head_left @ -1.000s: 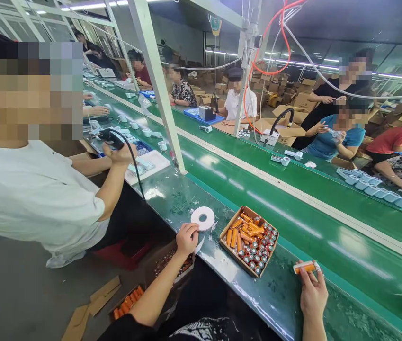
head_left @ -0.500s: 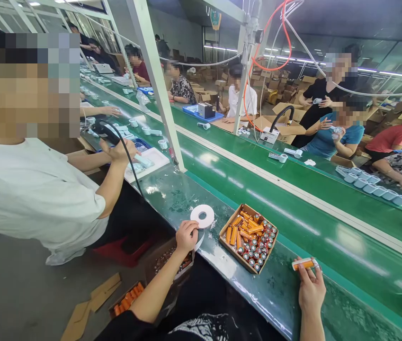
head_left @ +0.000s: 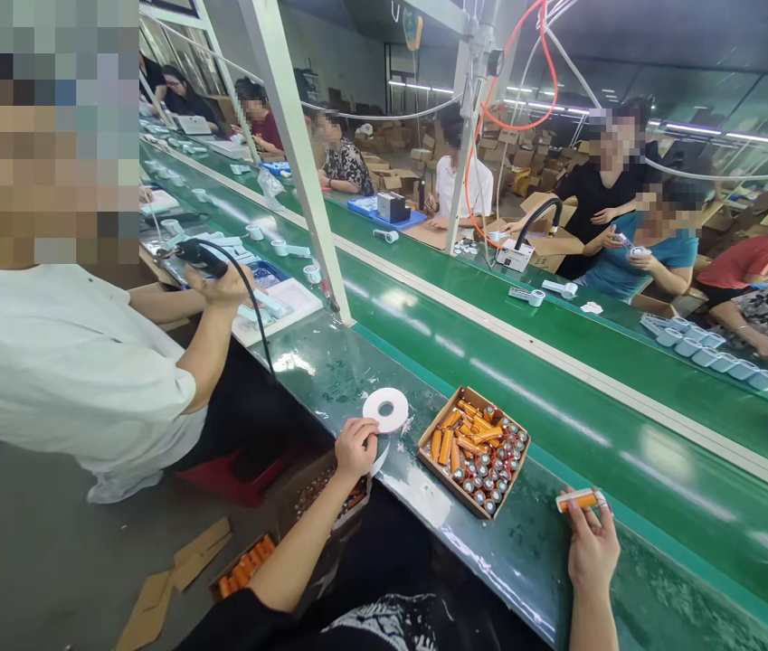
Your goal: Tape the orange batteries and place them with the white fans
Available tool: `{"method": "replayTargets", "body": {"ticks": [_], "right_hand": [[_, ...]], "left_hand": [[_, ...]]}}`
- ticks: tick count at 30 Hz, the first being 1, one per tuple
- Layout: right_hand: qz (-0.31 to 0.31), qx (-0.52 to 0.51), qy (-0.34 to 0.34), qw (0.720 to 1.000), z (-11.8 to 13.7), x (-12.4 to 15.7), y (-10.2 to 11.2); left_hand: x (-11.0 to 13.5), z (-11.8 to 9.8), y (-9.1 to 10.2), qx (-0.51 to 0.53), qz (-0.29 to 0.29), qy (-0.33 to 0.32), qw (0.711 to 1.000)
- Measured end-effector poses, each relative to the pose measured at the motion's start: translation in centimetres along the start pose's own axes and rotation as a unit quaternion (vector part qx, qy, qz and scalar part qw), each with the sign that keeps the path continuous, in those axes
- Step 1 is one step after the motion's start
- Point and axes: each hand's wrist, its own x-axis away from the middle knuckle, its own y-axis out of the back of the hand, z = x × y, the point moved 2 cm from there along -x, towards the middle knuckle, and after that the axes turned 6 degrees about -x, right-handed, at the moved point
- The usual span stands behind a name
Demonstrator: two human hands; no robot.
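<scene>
left hand: my left hand [head_left: 356,449] is curled on the green bench, fingers bent over; i cannot tell whether it is clenched on anything.
tape: a white tape roll [head_left: 385,410] lies flat on the bench, just above my left knuckles, and a white tape strip [head_left: 379,459] runs down beside the hand.
right hand: my right hand [head_left: 591,551] is closed, grasping an orange cell [head_left: 580,500] crosswise between thumb and fingers, with the cell lying at my fingertips and its ends sticking out.
tray: a shallow cardboard tray [head_left: 439,484] sits on the bench between my hands, packed with orange cells, many standing with silver ends up, others lying on their sides.
floor box: a cardboard box [head_left: 241,570] of orange cells sits below the bench, under my left forearm.
co-worker: a person in a white shirt [head_left: 64,362] works at my left, holding a black corded hand tool [head_left: 202,258] above a white board [head_left: 289,303].
across the belt: more people sit at the far side among stacked cartons.
</scene>
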Motion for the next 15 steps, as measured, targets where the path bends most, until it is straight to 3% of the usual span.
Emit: {"method": "replayTargets", "body": {"ticks": [10, 12, 15], "right_hand": [[-0.011, -0.017, -0.013, 1.0, 0.4, 0.2, -0.4], [-0.01, -0.011, -0.008, 1.0, 0.3, 0.2, -0.2], [-0.006, 0.005, -0.011, 1.0, 0.2, 0.1, 0.0]], "left_hand": [[-0.7, -0.2, 0.4, 0.049, 0.037, 0.058, 0.996], [-2.5, 0.9, 0.6, 0.058, 0.054, 0.088, 0.993], [-8.0, 4.5, 1.3, 0.039, 0.045, 0.169, 0.984]]}}
